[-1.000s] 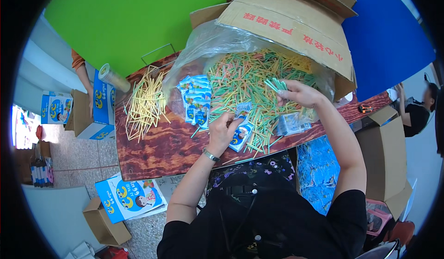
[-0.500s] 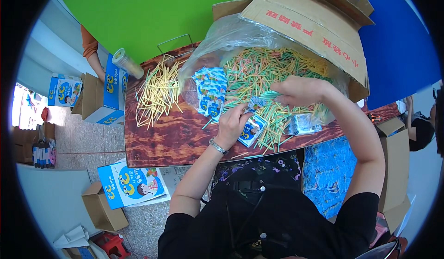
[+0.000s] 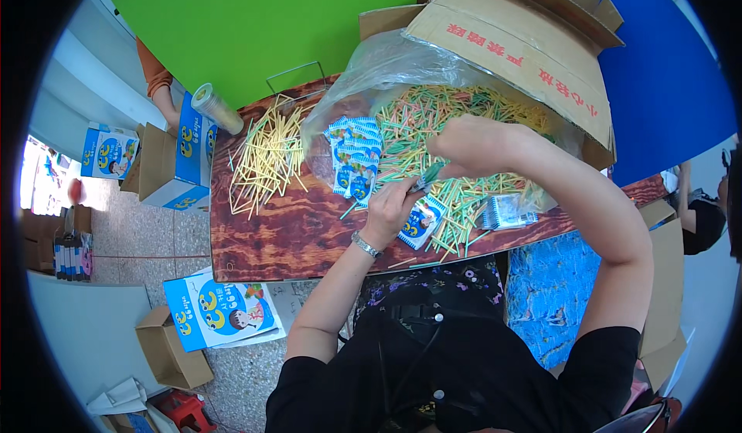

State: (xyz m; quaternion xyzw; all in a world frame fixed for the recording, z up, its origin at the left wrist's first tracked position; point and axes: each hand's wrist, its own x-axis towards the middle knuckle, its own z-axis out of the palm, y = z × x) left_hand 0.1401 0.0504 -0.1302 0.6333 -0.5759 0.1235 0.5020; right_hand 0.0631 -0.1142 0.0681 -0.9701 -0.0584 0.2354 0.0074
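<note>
My left hand [image 3: 389,213], with a metal watch band on the wrist, is closed on a small blue-and-white packet [image 3: 418,185]. Green sticks [image 3: 430,172] show at the packet's upper end. Right above them my right hand [image 3: 478,147] is bent down, its closed fingers against the sticks; the fingertips are partly hidden. Behind both hands spreads a big heap of thin green, pink and yellow sticks [image 3: 410,116]. Another blue-and-white packet [image 3: 421,223] lies flat beside my left hand. Several similar packets [image 3: 356,155] are piled left of the heap.
The heap spills from a plastic-lined cardboard carton [image 3: 506,43] onto the wooden table [image 3: 270,240]. Left lie loose pale yellow sticks [image 3: 267,155] and a clear cylindrical tub [image 3: 216,108]. Clear-wrapped packets [image 3: 510,211] sit at right. Another person's arm [image 3: 162,101] reaches behind a blue-and-white box [image 3: 182,155].
My right hand has moved left and down, bringing the green sticks from above the heap to the packet's end. My left hand stays in nearly the same place, still on the packet.
</note>
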